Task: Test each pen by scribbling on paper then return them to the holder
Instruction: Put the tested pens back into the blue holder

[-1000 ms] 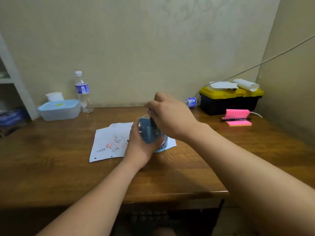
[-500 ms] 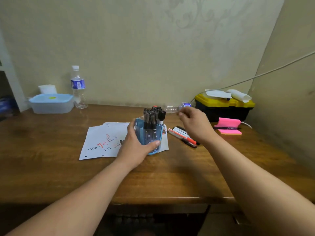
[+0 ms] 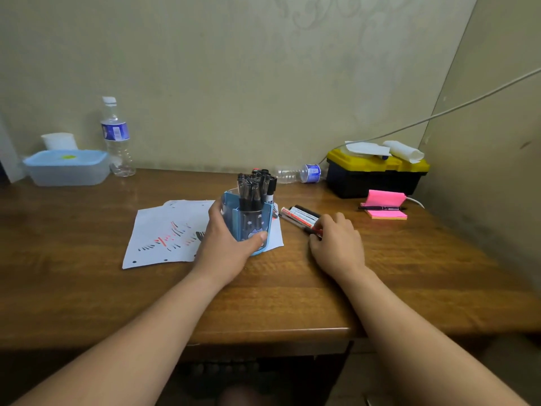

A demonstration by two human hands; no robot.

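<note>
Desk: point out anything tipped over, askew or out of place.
A clear bottle lies on its side at the back by the toolbox, unlike the upright bottle at left. Several markers lie loose right of the pen holder, which the left hand grips; the right hand is at their near ends. Nothing looks spilled.

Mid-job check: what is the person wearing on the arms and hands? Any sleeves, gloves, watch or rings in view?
Nothing worn shows. The left hand and right hand are bare, with no gloves and no rings on the fingers that are visible. The left forearm and right forearm are bare down to the frame's edge: no sleeves, watch, bands or markings.
</note>
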